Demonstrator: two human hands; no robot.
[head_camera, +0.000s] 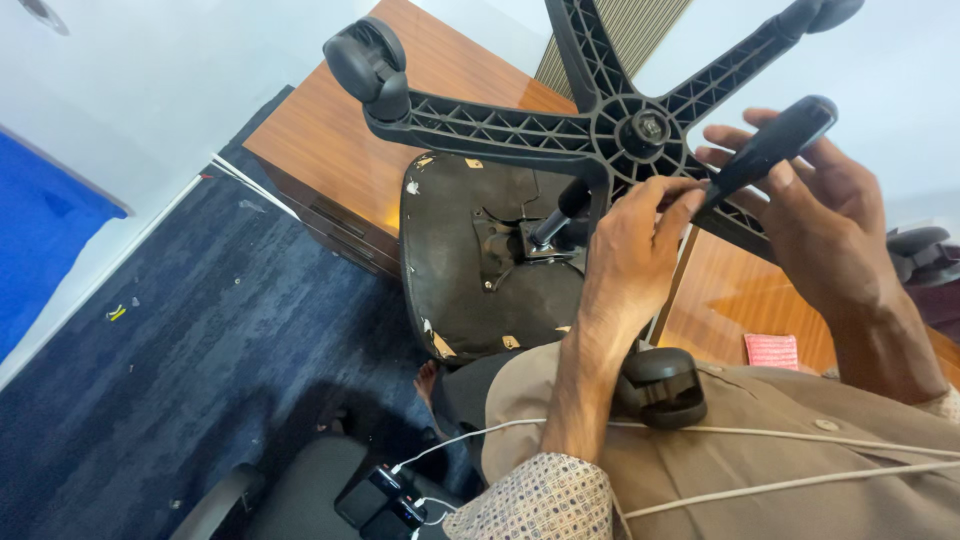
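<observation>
An upturned office chair fills the middle of the head view. Its black star base (520, 125) faces me, with a caster (368, 62) at the upper left and another caster (662, 385) near my lap. The worn black seat underside (470, 290) hangs below the base. My left hand (635, 250) reaches up, fingertips touching the base near its centre hub (645, 127). My right hand (820, 215) grips a tool with a black handle (775, 140), its tip angled toward the hub beside my left fingers.
A wooden desk (330, 140) stands behind the chair, with a pink cloth (772, 350) on a wooden surface at the right. Dark blue carpet (200, 340) covers the floor on the left. A phone (385, 500) with white cables lies near my lap.
</observation>
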